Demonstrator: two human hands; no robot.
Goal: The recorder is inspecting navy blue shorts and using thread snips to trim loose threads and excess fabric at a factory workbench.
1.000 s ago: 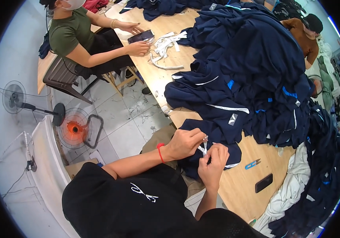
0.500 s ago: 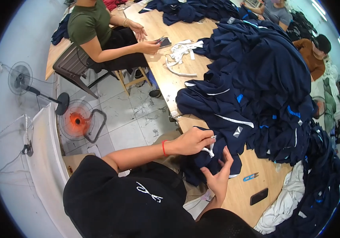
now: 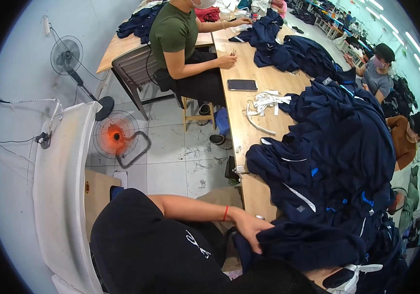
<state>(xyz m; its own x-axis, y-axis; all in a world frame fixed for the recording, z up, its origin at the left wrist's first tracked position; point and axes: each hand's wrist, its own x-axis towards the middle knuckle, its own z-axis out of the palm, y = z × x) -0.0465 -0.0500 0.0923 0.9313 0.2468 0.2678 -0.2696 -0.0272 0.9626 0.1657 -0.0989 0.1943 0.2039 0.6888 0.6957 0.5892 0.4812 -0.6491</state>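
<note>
A navy garment (image 3: 312,245) is spread across the near end of the table. My left hand (image 3: 254,229) is closed on its left part, with the fingers partly tucked behind the cloth. A small silvery object (image 3: 260,216) shows just above that hand; I cannot make out what it is. My right hand (image 3: 323,274) lies at the garment's lower right edge, beside white strips (image 3: 361,272). Cloth hides its fingers.
A large heap of navy garments (image 3: 342,132) fills the table's right side. White trimmings (image 3: 266,104) and a phone (image 3: 242,85) lie farther back, near a seated person in a green shirt (image 3: 175,36). A floor fan (image 3: 117,136) stands at left.
The garment has been spread out to the right, over where blue snips and a phone lay. My left hand has moved down onto the cloth, my right hand rightward. The view has shifted.
</note>
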